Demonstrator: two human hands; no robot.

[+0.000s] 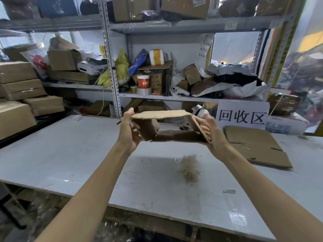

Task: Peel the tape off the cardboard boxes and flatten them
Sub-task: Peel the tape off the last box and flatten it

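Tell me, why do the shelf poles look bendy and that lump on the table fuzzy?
Head view: the wide lens bows the grey metal shelf posts; the crumpled pale tape wad is blurred; glare brightens the white tabletop at its near right edge.

One camera rides on my head, facing forward and down: left hand and right hand close before it, table beneath, shelves behind; the corners blur, perhaps from lens distortion.
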